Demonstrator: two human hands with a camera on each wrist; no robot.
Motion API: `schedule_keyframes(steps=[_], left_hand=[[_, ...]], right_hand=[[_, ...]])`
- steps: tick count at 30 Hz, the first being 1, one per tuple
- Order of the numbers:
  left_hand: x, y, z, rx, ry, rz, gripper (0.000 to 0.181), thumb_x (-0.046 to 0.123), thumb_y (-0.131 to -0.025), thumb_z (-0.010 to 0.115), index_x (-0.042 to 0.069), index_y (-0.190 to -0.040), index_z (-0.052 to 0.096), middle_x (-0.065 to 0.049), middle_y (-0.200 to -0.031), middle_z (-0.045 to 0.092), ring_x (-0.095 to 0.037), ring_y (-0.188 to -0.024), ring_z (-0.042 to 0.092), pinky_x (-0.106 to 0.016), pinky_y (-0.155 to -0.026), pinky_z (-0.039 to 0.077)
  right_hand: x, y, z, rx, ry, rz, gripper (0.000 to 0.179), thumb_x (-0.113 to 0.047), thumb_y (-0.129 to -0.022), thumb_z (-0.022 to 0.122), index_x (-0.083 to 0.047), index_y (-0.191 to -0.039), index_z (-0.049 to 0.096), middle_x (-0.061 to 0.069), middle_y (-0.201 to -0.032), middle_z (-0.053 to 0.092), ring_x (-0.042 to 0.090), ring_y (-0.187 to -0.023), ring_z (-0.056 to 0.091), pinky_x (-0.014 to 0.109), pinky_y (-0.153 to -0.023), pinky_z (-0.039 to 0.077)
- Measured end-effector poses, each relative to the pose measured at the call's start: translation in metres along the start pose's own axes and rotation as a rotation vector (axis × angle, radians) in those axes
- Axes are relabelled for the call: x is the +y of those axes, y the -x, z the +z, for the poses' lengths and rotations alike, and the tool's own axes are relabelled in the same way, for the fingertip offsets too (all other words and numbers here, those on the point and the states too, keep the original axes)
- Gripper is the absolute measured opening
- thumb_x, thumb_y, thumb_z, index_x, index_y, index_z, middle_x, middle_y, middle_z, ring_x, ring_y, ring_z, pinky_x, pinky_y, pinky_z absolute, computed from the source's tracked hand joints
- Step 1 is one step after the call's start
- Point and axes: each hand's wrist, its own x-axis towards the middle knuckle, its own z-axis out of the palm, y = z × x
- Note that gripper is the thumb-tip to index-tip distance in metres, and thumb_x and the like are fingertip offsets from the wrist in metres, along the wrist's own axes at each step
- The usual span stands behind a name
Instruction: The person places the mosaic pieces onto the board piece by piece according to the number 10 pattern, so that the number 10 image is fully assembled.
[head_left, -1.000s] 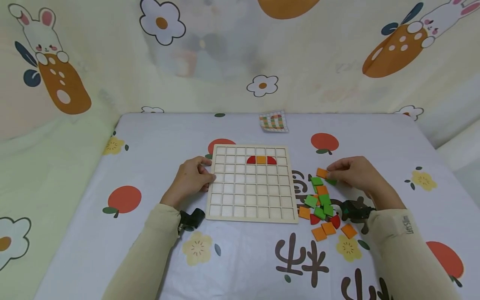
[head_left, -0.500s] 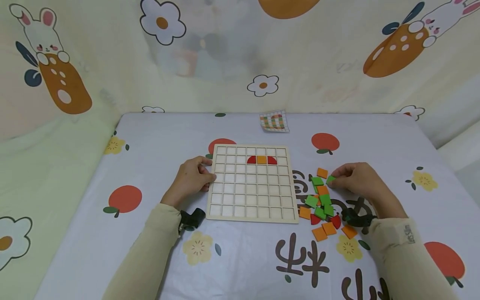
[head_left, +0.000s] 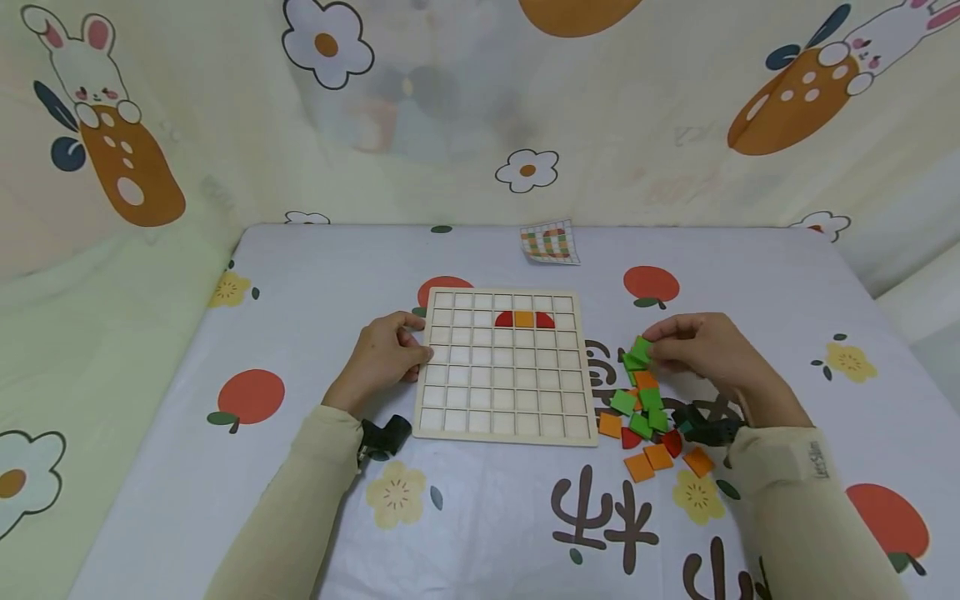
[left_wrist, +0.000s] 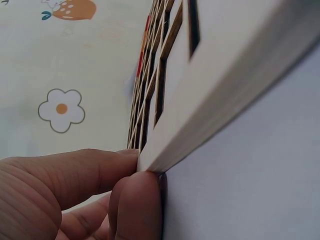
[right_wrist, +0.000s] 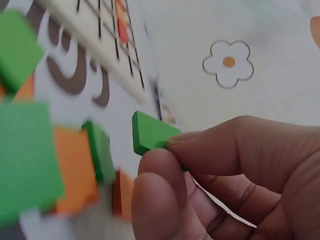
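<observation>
And up it comes: the right hand (head_left: 693,343) pinches a green square tile (right_wrist: 150,132) between thumb and finger, raised from the tabletop where it sat half a second ago, so it's in hand and off the board. At seven o'clock, overlapping loose orange, green and red tiles (head_left: 649,400) crowd together. At nine, the pale wooden grid board (head_left: 502,379) carries red, orange, red pieces (head_left: 524,320) in one row; the left hand (head_left: 382,354) holds its nine-o'clock edge. Beyond, toward twelve, a printed pattern card (head_left: 550,242). Any contact between raised tile and pile? Can't tell.
</observation>
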Motion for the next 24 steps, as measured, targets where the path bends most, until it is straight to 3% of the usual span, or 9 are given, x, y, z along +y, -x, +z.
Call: schedule_keyframes(steps=[11,24], left_hand=[[-0.001,0.000,-0.001,-0.011,0.001,-0.013,0.043,0.010,-0.094,0.076,0.004,-0.133,0.061,-0.010,-0.088,0.065,-0.016,-0.060,0.065,-0.025,-0.058,0.055],[-0.001,-0.001,-0.002,-0.010,0.007,-0.014,0.043,0.012,-0.094,0.077,0.005,-0.134,0.061,-0.010,-0.089,0.065,-0.016,-0.062,0.066,-0.026,-0.059,0.055]], right_hand=[[-0.027,-0.020,0.031,-0.072,-0.140,-0.050,0.035,-0.012,-0.102,0.066,0.011,-0.128,0.063,0.008,-0.103,0.068,0.014,-0.079,0.070,0.027,-0.079,0.062],[-0.050,-0.040,0.058,-0.150,-0.171,-0.010,0.030,-0.011,-0.102,0.066,0.009,-0.124,0.065,0.006,-0.094,0.072,0.015,-0.077,0.069,0.028,-0.078,0.062]])
